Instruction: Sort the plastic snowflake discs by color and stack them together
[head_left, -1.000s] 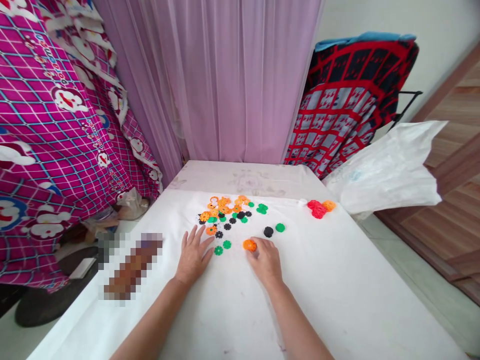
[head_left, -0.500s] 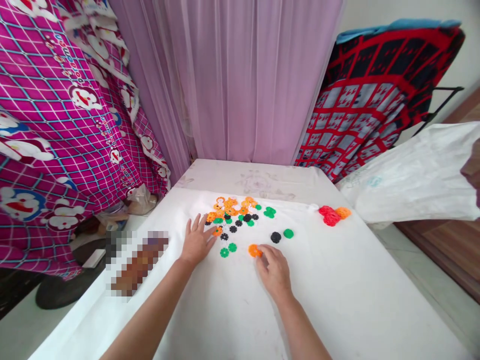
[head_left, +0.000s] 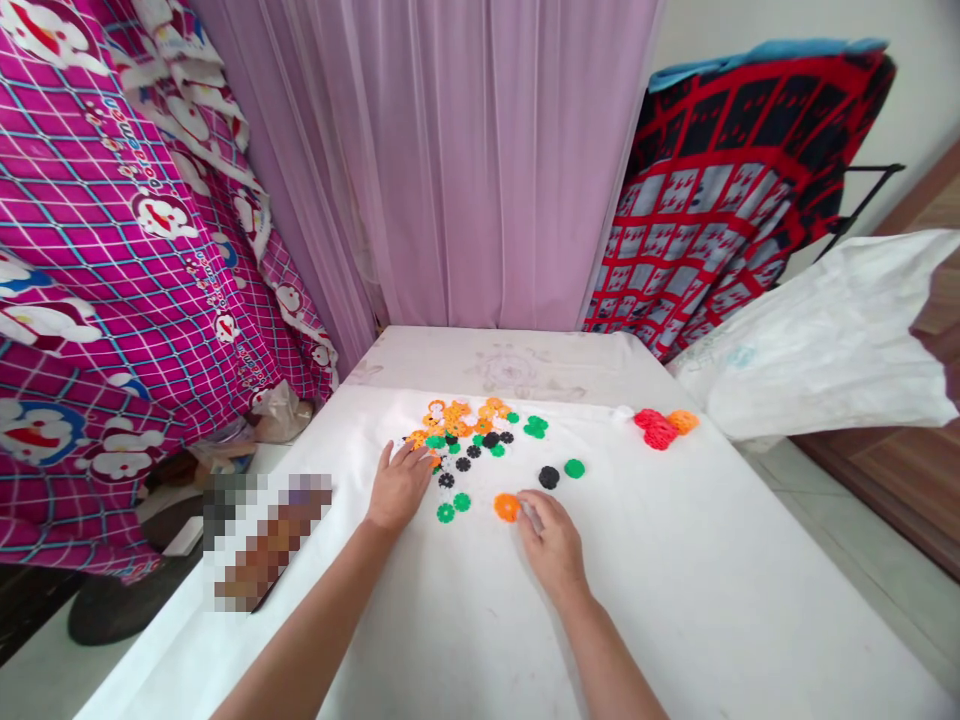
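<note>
My left hand (head_left: 400, 488) lies palm down at the near left edge of a loose pile of notched plastic discs. Its fingers are stretched out, touching orange discs (head_left: 417, 440), and the fingertips partly cover some of them. On the white cloth an orange disc (head_left: 506, 508) lies at the fingertips of my right hand (head_left: 556, 540). That hand's fingers are bent, with a gap between thumb and forefinger. Two green discs (head_left: 454, 507) lie between the hands. Black discs (head_left: 463, 464) and white ones are mixed into the pile.
A black disc (head_left: 549, 477) and a green disc (head_left: 574, 468) lie beyond my right hand. Red discs (head_left: 655, 429) and an orange one (head_left: 682, 422) are grouped at the right, near a white plastic bag (head_left: 817, 340). A blurred-out object (head_left: 274, 545) lies at the table's left edge.
My left fingers have drawn closer together and bent over the pile's edge. My right hand has shifted slightly right, away from the orange disc. The view has tilted a little.
</note>
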